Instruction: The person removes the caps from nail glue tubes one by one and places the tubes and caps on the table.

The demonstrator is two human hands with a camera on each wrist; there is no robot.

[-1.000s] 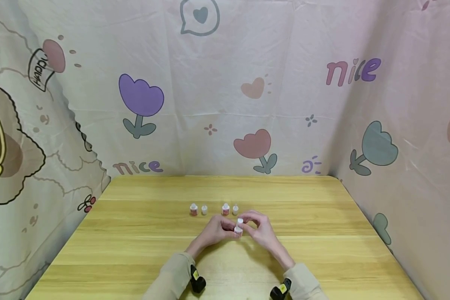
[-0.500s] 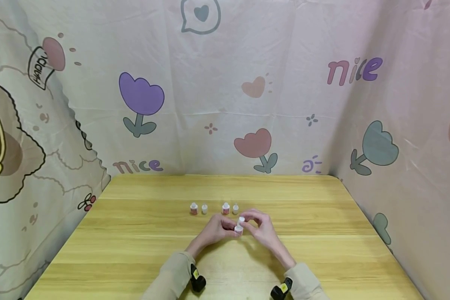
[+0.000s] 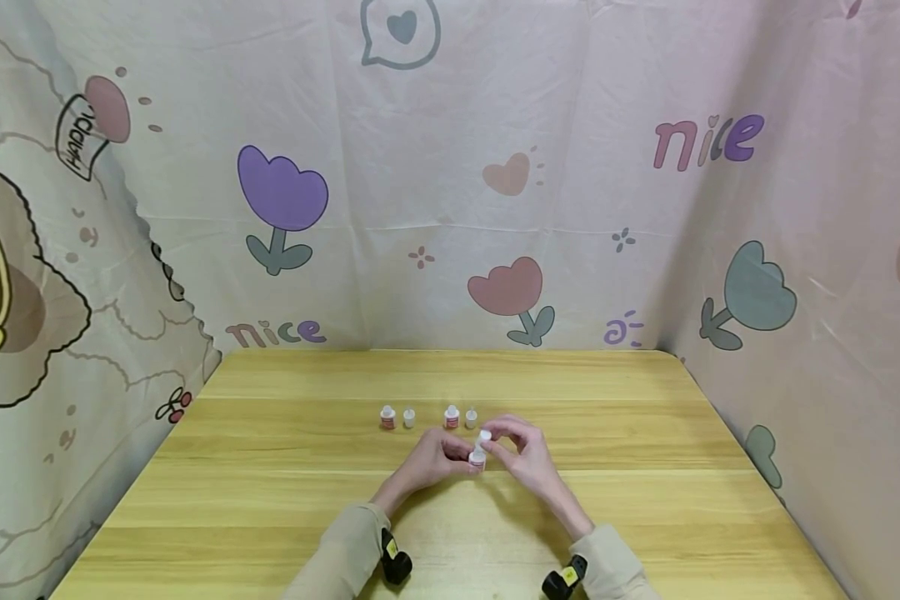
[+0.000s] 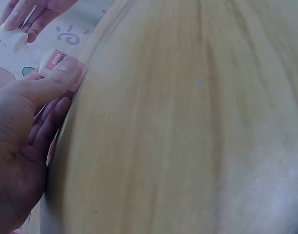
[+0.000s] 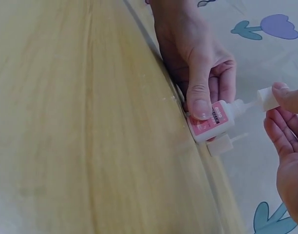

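Observation:
Near the middle of the table, my left hand pinches a small white bottle with a pink label between thumb and fingers. My right hand grips a white cap by its sides, just above the bottle's neck. A thin translucent stem runs from the cap toward the bottle opening; whether its tip is still inside is hard to tell. In the left wrist view, the left thumb lies across the bottle's label.
Behind the hands stand two similar bottles, one on the left and one nearer the middle. Beside each is a loose white cap, a left one and a right one, stems upward. A patterned cloth hangs beyond the wooden table.
My right hand has drawn the cap slightly up and to the right, away from the bottle, so the gap between them is wider. The left hand and bottle have stayed nearly still.

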